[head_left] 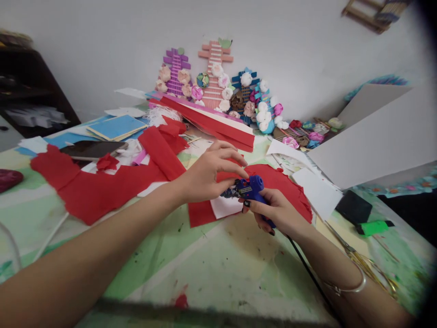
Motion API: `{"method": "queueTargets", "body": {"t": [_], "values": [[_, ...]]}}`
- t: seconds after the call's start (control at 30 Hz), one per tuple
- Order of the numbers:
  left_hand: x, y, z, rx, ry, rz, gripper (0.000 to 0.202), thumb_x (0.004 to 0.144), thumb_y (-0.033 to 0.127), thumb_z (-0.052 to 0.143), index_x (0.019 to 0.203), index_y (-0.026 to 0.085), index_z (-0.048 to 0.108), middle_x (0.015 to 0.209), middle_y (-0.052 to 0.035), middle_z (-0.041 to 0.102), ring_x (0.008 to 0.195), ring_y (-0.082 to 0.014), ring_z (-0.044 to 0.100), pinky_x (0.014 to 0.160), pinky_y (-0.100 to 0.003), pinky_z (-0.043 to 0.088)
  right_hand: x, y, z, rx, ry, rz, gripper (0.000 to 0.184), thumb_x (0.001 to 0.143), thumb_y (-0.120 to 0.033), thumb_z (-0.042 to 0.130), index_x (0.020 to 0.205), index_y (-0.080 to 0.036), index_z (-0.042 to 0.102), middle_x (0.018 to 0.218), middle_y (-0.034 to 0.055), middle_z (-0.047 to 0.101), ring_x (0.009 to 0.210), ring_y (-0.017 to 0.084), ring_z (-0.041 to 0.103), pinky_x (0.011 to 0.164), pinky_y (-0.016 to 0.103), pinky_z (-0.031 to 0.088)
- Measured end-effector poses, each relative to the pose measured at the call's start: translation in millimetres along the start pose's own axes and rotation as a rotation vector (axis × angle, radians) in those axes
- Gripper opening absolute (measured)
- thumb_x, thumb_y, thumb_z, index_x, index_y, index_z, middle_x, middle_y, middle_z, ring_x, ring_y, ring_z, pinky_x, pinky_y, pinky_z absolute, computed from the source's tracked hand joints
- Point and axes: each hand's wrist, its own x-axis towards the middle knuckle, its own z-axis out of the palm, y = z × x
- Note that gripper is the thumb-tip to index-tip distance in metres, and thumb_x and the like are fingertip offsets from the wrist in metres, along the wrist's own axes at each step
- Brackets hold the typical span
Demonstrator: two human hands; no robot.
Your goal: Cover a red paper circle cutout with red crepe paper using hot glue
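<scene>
Grips blue glue gun (253, 187) in right hand (280, 210) with fingers wrapped round handle, just by red paper (291, 187). Curves left hand (209, 171) at nozzle (231, 190), part open; cannot tell hold. Finds bare bench (211, 269) toward near edge, scissors (357, 256) crowding right forearm (321, 253).

The single head-worn camera looks from just above the near edge of the counter (205, 269), facing forward and down across it, close to the left hand (208, 172) and right hand (277, 210), with the wall (102, 36) behind the counter.
</scene>
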Motion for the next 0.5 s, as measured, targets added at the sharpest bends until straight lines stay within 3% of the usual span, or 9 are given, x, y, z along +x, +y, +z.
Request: {"method": "queueTargets", "body": {"t": [0.2, 0.33, 0.5], "values": [[-0.7, -4.4, 1.4, -0.022, -0.072, -0.072, 0.021, 0.083, 0.014, 0.057, 0.092, 0.025, 0.072, 0.114, -0.0043, 0.065, 0.115, -0.0245, 0.047, 0.103, -0.043, 0.032, 5.4, -18.1, -5.9, -0.046, -0.044, 0.019, 0.015, 0.082, -0.03, 0.059, 0.079, -0.016, 0.056, 0.04, -0.0065, 0.047, 0.031, 0.006, 0.041, 0.032, 0.016, 0.028], [-1.0, -12.8, 2.1, -0.123, -0.097, -0.177, 0.015, 0.081, 0.021, 0.062, 0.092, 0.024, 0.071, 0.114, -0.0048, 0.065, 0.114, -0.0244, 0.051, 0.102, -0.043, 0.033, 9.7, -23.4, -7.9, -0.044, -0.081, 0.044, 0.013, 0.081, -0.029, 0.059, 0.079, -0.016, 0.056, 0.04, -0.0068, 0.046, 0.03, 0.006, 0.039, 0.031, 0.016, 0.026], [-2.1, -22.1, 8.2, -0.272, -0.146, -0.272, 0.012, 0.078, 0.019, 0.063, 0.088, 0.023, 0.069, 0.107, -0.0034, 0.066, 0.109, -0.0222, 0.056, 0.1, -0.04, 0.037, 13.4, -22.5, -6.0, -0.04, -0.086, 0.094, 0.011, 0.08, -0.028, 0.058, 0.078, -0.017, 0.056, 0.038, -0.0076, 0.044, 0.028, 0.006, 0.037, 0.03, 0.017, 0.026]]}}
